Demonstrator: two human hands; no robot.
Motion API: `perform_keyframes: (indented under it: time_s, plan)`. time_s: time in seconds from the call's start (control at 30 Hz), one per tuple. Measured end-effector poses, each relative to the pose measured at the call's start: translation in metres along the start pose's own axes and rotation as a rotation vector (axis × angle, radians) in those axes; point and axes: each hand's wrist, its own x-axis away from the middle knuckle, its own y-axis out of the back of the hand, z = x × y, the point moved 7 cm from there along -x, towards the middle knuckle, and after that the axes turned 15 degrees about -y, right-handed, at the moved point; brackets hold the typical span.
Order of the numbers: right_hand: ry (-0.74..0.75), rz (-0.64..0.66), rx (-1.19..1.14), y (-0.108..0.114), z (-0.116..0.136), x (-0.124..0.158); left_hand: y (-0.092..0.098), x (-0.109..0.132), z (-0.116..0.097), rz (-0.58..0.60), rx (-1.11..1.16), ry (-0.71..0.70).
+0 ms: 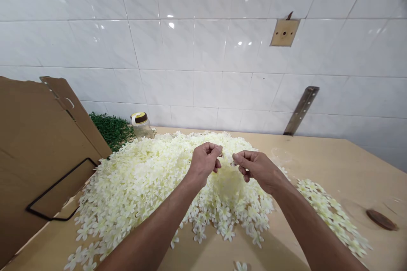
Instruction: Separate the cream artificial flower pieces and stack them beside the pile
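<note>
A big heap of small cream-white artificial flowers [143, 178] covers the middle of the wooden table [333, 161]. Above the heap my left hand [205, 161] and my right hand [254, 167] are raised close together. Both are closed in a pinch, thumb against fingers. Between the two pinches sits one small white flower piece [227, 157], held from both sides. My forearms reach in from the bottom edge.
A smaller strip of flowers [330, 214] lies to the right. A large cardboard box [38, 152] stands at the left, with green artificial grass [112, 129] and a clear jar with a brown lid [140, 125] behind the heap. The white tiled wall [203, 51] is close behind.
</note>
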Motion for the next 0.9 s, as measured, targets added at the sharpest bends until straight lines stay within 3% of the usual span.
perform_keyframes:
  time_s: [0.3,0.57,0.9]
  plan:
    - [0.03,-0.136,0.067,0.003,0.005,0.004,-0.006,0.002,0.003,0.084,0.085,0.058]
    - [0.037,-0.018,-0.057,-0.008,0.003,0.003,-0.01,0.007,0.0,0.077,-0.024,-0.006]
    - [0.06,-0.076,-0.054,-0.003,0.002,0.002,-0.017,0.01,-0.002,0.131,-0.021,-0.005]
